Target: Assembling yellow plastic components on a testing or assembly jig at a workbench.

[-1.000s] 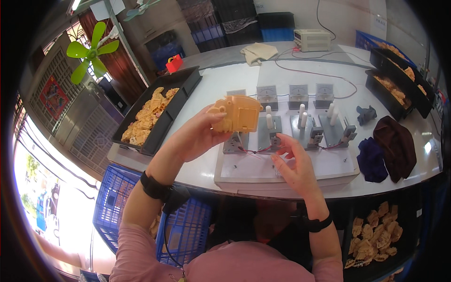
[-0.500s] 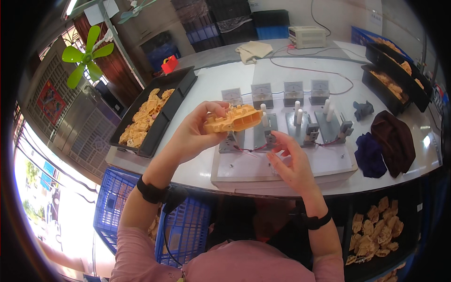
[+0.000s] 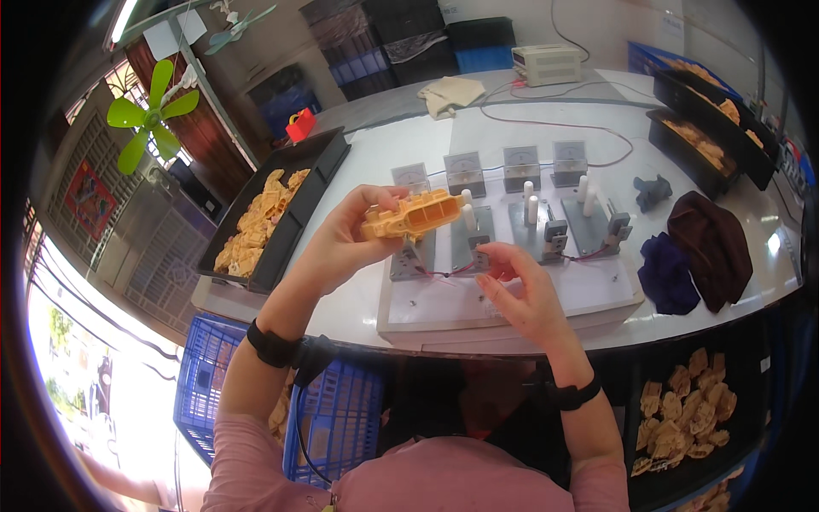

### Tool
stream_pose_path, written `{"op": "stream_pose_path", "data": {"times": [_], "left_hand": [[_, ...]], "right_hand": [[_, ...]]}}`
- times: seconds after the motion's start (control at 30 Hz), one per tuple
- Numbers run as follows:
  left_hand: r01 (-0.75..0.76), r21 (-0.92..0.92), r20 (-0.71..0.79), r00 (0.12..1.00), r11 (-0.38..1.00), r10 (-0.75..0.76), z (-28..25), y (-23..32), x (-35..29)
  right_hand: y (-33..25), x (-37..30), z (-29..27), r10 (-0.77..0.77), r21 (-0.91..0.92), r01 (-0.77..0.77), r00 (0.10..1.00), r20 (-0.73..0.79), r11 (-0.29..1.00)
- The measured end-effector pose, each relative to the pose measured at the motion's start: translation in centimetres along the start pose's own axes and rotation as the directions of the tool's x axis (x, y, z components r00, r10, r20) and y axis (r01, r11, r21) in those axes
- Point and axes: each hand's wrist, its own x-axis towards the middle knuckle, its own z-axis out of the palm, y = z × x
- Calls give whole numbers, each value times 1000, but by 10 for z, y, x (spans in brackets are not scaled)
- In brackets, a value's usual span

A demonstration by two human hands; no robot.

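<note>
My left hand (image 3: 345,243) grips a yellow-orange moulded plastic housing (image 3: 414,215) and holds it raised over the left part of a test fixture (image 3: 512,303). The housing's rectangular opening points to the right. My right hand (image 3: 525,294) is at the front of the fixture, its thumb and index finger apart with nothing visible between them. Its index fingertip is close to a small grey block (image 3: 482,255) on the second station; whether they touch I cannot tell. White pegs (image 3: 532,209) stand upright on grey metal plates, and a dial meter (image 3: 521,167) is among several behind them.
A black tray (image 3: 328,166) of orange parts lies to the left, more black bins (image 3: 682,162) at the far right. Dark cloths (image 3: 708,256) and a grey lump (image 3: 653,193) lie right of the fixture. A beige power supply (image 3: 548,66) stands at the back, its cable crossing the table.
The whole view has shifted slightly. My left hand still holds the housing, turned a little so more of its opening shows. My right hand remains by the same block.
</note>
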Motion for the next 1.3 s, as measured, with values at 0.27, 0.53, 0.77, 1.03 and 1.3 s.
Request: {"op": "stream_pose_path", "data": {"times": [0.27, 0.53, 0.77, 1.03, 1.3], "left_hand": [[25, -56, 3, 1000, 998, -25, -2, -5, 3], [2, 81, 7, 1000, 997, -2, -2, -7, 10], [-104, 761, 8, 988, 640, 151, 2, -16, 65], [-217, 907, 219, 975, 362, 35, 26, -21, 92], [-417, 841, 417, 906, 344, 80, 54, -29, 76]], "right_hand": [[-3, 0, -1, 36, 94, -39, 999, 28, 995], [-1, 0, 0, -7, 55, 7, 1000, 1, 998], [-2, 1, 0, 26, 81, -26, 1000, 5, 996], [-2, -1, 0, 29, 73, -30, 999, 22, 997], [-6, -2, -1, 39, 100, -42, 999, 31, 994]]}}
